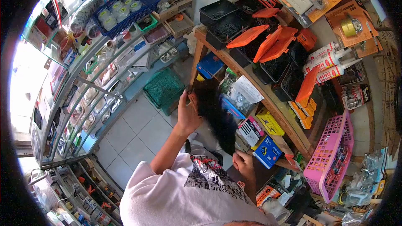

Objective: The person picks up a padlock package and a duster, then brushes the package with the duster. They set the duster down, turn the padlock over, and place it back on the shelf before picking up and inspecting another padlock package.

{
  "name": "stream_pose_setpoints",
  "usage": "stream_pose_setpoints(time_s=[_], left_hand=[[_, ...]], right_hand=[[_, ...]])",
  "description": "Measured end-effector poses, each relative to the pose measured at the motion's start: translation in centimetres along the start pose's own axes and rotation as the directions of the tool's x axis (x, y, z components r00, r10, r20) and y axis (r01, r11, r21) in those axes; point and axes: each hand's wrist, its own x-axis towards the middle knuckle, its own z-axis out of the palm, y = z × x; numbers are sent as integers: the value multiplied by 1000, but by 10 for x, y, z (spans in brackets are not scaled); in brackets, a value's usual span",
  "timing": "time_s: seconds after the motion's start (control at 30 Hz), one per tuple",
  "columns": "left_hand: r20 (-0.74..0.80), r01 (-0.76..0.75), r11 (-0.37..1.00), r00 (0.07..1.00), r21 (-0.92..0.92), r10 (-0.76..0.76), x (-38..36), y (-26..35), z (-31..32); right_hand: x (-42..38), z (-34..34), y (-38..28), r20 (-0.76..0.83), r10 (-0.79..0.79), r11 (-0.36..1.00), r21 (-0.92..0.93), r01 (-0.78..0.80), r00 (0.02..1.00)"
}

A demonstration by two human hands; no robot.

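- Holding a black plastic bag (pixel 215 115) open at frame centre, apparently mid-bagging.
- Left hand (pixel 187 111) closed on the bag's upper edge; right hand (pixel 244 164) pinching its lower edge.
- Hanging just beside the wooden shelf (pixel 268 100) of boxed goods.
- Next, likely needing one hand freed while keeping the mouth spread.

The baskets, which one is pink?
The pink basket hangs at the right end of the wooden shelf. The blue basket sits high on the glass shelves, holding white tubs, and the green basket stands on the floor.
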Motion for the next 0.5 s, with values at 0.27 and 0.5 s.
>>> stream_pose_setpoints(time_s=[0.27,0.5], left_hand=[[-125,-51,991,992,-124,36,-1,3,6],[4,-56,998,998,34,56,-2,2,-1]], right_hand=[[1,3,-20,89,23,999,-25,-21,996],[4,4,-16,57,-50,998,-23,52,997]])
